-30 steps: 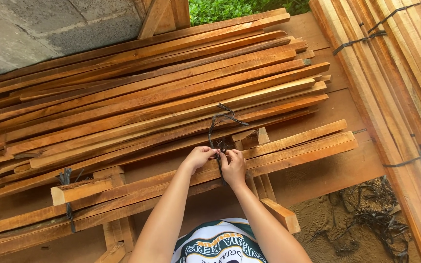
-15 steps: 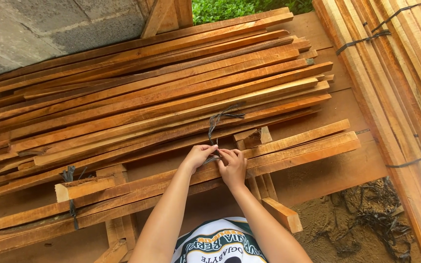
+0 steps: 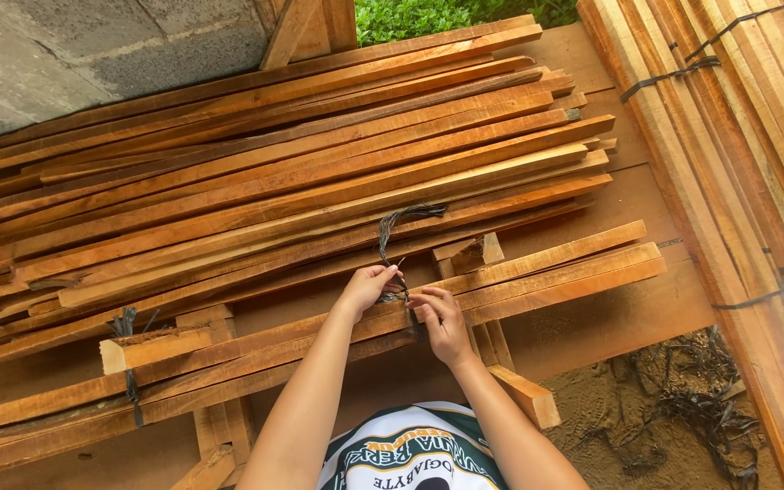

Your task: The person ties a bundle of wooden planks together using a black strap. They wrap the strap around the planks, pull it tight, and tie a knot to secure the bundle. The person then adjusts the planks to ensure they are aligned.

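Cord (image 3: 395, 238) pinched between left hand (image 3: 367, 288), right hand (image 3: 439, 318), over slats (image 3: 537, 272)

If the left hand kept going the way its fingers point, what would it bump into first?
Probably the dark tie strands it already touches at the near bundle of slats. Beyond them lies the big pile of wooden slats, though depth is hard to judge.

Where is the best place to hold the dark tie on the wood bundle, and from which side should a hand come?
Probably grip the dark tie by its loose strands, which stand up above the wood bundle and curl right. Come from above, on the near side, since the lower part lies tight against the wood between the left hand and right hand.
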